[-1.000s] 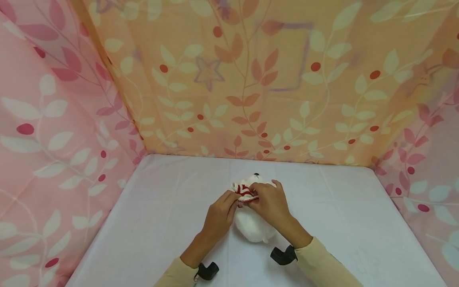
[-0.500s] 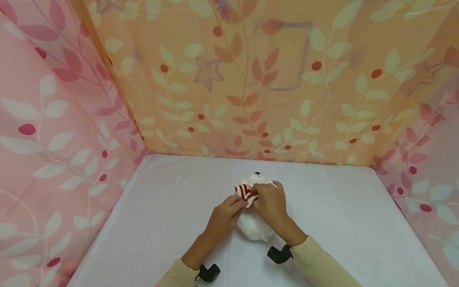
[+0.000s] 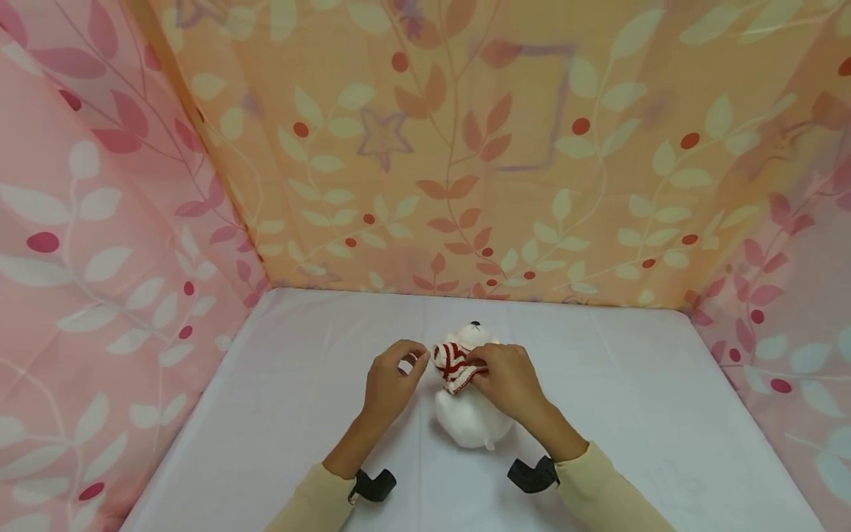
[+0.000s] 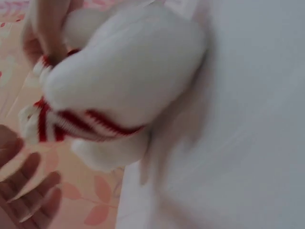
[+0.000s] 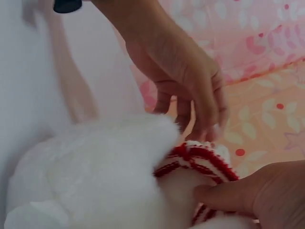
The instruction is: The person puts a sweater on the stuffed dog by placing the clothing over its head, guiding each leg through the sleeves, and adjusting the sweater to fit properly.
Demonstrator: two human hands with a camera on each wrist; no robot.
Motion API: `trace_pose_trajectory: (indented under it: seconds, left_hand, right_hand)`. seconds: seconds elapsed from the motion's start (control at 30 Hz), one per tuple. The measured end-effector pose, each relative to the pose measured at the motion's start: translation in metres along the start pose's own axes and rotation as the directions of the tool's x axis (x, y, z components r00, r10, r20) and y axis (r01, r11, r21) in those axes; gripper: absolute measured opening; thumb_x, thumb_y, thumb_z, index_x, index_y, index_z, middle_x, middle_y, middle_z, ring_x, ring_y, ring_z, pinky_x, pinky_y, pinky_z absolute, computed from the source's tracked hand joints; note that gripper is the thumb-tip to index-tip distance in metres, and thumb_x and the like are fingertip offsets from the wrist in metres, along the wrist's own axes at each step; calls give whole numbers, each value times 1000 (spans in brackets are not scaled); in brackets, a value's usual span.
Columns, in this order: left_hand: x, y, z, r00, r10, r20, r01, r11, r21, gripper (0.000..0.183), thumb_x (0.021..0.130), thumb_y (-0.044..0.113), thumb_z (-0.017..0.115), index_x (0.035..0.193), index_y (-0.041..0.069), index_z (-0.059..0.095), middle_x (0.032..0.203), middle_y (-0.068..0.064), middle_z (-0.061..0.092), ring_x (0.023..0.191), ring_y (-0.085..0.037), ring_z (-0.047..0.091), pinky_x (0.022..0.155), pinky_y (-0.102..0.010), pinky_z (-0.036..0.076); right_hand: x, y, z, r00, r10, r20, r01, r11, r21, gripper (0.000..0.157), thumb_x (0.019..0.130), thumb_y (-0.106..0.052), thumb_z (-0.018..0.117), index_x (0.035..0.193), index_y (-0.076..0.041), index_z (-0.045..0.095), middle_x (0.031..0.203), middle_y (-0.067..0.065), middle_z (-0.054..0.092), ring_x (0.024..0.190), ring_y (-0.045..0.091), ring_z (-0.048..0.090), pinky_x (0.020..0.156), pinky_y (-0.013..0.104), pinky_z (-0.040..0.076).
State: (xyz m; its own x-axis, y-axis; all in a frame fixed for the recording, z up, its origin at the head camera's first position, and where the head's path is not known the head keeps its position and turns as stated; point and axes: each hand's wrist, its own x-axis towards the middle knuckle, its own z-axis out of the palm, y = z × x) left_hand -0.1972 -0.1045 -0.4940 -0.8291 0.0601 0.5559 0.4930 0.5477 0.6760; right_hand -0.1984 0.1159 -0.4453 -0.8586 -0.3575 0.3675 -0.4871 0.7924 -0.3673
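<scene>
A white plush bear [image 3: 470, 420] with a black nose lies on the table, its head at the far end. A red-and-white striped knitted sweater [image 3: 455, 363] is bunched around its upper body. My right hand [image 3: 510, 377] pinches the sweater's edge between thumb and fingers, the thumb reaching inside the knit in the right wrist view. Just left of the sweater, my left hand [image 3: 392, 377] is held up with loosely bent fingers and holds nothing. In the left wrist view its fingers [image 4: 28, 186] stay apart from the striped sleeve end [image 4: 45, 121].
A white cloth [image 3: 299, 414] covers the table. Behind it hangs an orange leaf-patterned curtain [image 3: 372, 177], with a pink curtain [image 3: 100, 295] on the left and another on the right. Black camera mounts [image 3: 375, 485] hang from both wrists.
My left hand has let go of the sweater's lower edge and moved up and to the left. The sweater now lies more spread out, still in my right hand.
</scene>
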Motion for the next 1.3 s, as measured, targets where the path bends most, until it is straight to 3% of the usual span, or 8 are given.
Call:
trace_pose_trajectory:
  seconds: [0.1, 0.27, 0.47, 0.6, 0.7, 0.9, 1.1, 1.3]
  left_hand:
    - [12, -3, -7, 996, -46, 77, 45, 999, 18, 6, 92, 27, 77, 92, 21, 75, 89, 13, 68, 77, -7, 64, 58, -24, 49]
    - [24, -2, -14, 981, -61, 184, 62, 998, 5, 11, 88, 26, 81, 81, 25, 73, 85, 15, 67, 78, -14, 65, 61, -27, 48]
    - [31, 1, -19, 970, -66, 235, 54, 997, 59, 12, 86, 21, 82, 93, 26, 75, 92, 15, 69, 81, -15, 68, 62, -28, 50]
    - [35, 8, -23, 957, -106, 270, 72, 988, 135, 13, 86, 24, 83, 98, 25, 80, 95, 14, 71, 81, -15, 68, 58, -28, 49]
    - [38, 16, -27, 943, -142, 302, 79, 974, 214, 9, 85, 30, 83, 93, 25, 81, 93, 14, 71, 79, -14, 66, 57, -27, 47]
    - [44, 24, -29, 908, -195, 371, 54, 933, 357, 12, 83, 38, 84, 83, 26, 81, 91, 13, 71, 71, -6, 57, 55, -26, 45]
    - [47, 25, -29, 884, -199, 423, 27, 925, 379, 22, 81, 38, 85, 97, 23, 83, 99, 4, 75, 72, -8, 58, 54, -26, 46]
    - [48, 23, -27, 864, -202, 461, 39, 940, 339, 30, 81, 38, 85, 105, 20, 81, 103, 6, 74, 73, -7, 60, 54, -25, 46]
  right_hand:
    - [0, 1, -8, 996, 27, 80, -33, 997, 71, 16, 81, -9, 82, 97, -13, 79, 90, -2, 75, 82, 14, 70, 78, 38, 56]
    - [5, 3, -21, 972, 15, 235, -58, 983, 176, 17, 86, -8, 77, 103, -13, 78, 97, -5, 75, 86, 10, 68, 76, 32, 56]
    - [12, 11, -32, 941, -31, 338, -76, 951, 299, 26, 92, 0, 57, 107, -9, 77, 104, 0, 74, 95, 16, 66, 84, 37, 54]
    - [18, 17, -34, 941, -22, 338, -107, 928, 357, 28, 97, -1, 50, 106, -6, 76, 104, 4, 74, 100, 21, 66, 87, 42, 52]
    - [23, 20, -31, 943, -10, 333, -118, 925, 360, 19, 100, -9, 57, 104, -6, 75, 92, 1, 72, 89, 17, 64, 79, 38, 51]
    - [30, 20, -20, 946, 14, 324, -119, 944, 307, 13, 92, -16, 74, 102, -8, 75, 72, -7, 64, 69, 10, 57, 64, 30, 47]
    - [32, 16, -8, 955, 11, 296, -84, 968, 235, 28, 88, -20, 80, 112, -6, 74, 70, -9, 63, 66, 7, 56, 62, 28, 46]
    - [34, 15, -3, 959, -39, 282, -31, 970, 242, 19, 88, -15, 79, 106, -7, 79, 79, -6, 70, 73, 6, 58, 67, 29, 49]
